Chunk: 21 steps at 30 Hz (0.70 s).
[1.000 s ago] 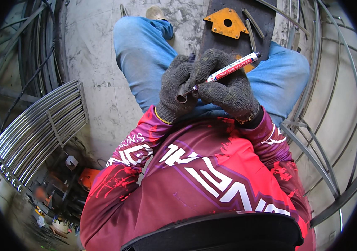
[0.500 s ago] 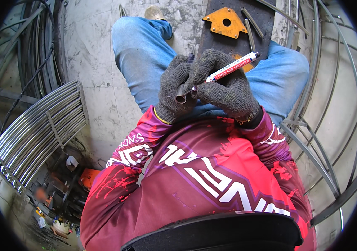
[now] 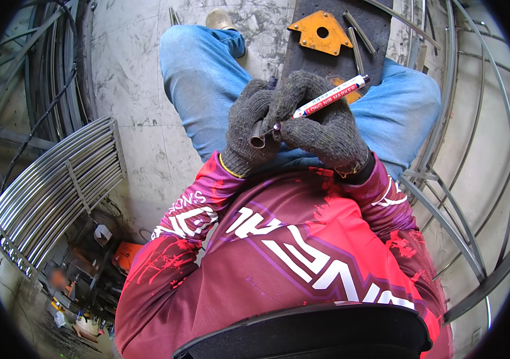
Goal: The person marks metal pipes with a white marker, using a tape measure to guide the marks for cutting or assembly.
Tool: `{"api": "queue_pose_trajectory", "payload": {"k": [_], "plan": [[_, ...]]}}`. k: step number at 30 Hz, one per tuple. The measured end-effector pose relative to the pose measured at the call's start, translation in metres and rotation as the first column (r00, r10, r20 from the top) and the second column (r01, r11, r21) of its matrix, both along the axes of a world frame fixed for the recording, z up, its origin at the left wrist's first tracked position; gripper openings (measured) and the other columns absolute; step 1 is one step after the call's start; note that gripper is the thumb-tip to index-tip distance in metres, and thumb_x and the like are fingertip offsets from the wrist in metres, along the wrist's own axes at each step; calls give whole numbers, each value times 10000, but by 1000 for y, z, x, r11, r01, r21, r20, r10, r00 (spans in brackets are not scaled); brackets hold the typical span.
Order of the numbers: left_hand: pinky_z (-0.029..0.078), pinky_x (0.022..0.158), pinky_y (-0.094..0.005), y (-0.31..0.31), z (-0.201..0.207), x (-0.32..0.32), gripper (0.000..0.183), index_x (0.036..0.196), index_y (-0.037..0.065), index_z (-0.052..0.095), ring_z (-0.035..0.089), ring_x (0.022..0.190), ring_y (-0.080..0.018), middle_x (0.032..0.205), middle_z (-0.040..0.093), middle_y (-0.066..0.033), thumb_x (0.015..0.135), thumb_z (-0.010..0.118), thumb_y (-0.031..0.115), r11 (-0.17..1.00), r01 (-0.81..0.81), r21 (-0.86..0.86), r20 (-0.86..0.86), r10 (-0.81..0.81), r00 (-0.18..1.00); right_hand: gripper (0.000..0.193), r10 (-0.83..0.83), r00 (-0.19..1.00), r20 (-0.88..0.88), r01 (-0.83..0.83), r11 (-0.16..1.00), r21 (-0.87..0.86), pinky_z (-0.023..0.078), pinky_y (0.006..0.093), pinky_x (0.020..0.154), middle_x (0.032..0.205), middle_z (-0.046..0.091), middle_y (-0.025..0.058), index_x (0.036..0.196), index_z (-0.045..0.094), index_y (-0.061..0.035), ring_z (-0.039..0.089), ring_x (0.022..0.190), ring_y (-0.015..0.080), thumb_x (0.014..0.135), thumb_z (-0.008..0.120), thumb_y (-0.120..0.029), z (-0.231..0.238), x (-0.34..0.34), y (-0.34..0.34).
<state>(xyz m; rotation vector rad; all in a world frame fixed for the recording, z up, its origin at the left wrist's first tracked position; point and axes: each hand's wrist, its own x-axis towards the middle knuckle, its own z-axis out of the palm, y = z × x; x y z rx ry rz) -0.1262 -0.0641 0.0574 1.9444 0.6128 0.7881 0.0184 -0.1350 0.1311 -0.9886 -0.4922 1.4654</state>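
Both my hands meet above my lap in dark grey knitted gloves. My left hand point(image 3: 247, 122) is closed around a short metal tube point(image 3: 257, 142), whose round open end faces toward me. A red and white marker pen point(image 3: 329, 99) lies in my right hand point(image 3: 323, 122), which grips it with bent fingers. The pen slants up to the right, and its dark rear end sticks out past the glove. Its tip is down near the tube's open end; whether the two touch, I cannot tell.
Beyond my hands, a dark board point(image 3: 356, 36) bears a yellow angle magnet point(image 3: 320, 33), short metal pieces point(image 3: 359, 33) and another yellow piece point(image 3: 350, 87). A curved rack of shiny tubes point(image 3: 63, 191) stands at left. Long bent metal bars point(image 3: 455, 221) lie along the right.
Nearly nothing differs. My hands, the tube and the marker pen hold almost the same place.
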Motion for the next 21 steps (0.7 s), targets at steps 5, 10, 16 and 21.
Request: {"api": "queue_pose_trajectory", "payload": {"k": [5, 10, 16, 21], "plan": [[502, 651, -461, 2, 2, 1, 274, 956, 67, 697, 627, 771, -376, 868, 668, -133, 785, 731, 278, 998, 21, 53, 1, -21, 1000, 229, -26, 997, -66, 29, 998, 55, 498, 240, 638, 876, 667, 72, 921, 579, -38, 620, 744, 117, 786, 755, -94, -1, -2, 2], [502, 658, -464, 1, -1, -1, 280, 969, 68, 700, 625, 778, -382, 885, 674, -133, 783, 732, 275, 1000, 2, -13, 3, -2, 1000, 230, -3, 998, -64, 4, 1000, 13, 496, 235, 627, 874, 666, 68, 918, 585, -37, 621, 734, 113, 785, 762, -100, 2, 1, 2], [502, 654, -462, 2, 1, 0, 270, 959, 67, 695, 624, 778, -385, 863, 662, -144, 782, 730, 269, 1000, 7, -8, 16, -7, 1000, 230, -5, 998, -66, 7, 1000, 22, 498, 237, 616, 871, 664, 61, 921, 590, -40, 617, 719, 108, 784, 766, -101, 0, -1, 3], [496, 648, -462, 4, 2, -1, 272, 953, 63, 692, 620, 770, -383, 867, 662, -146, 784, 725, 274, 998, 36, 48, -60, -33, 998, 232, -14, 996, -85, 20, 998, 66, 497, 239, 611, 861, 659, 56, 923, 596, -41, 610, 712, 107, 786, 768, -115, 1, -2, 4]]}}
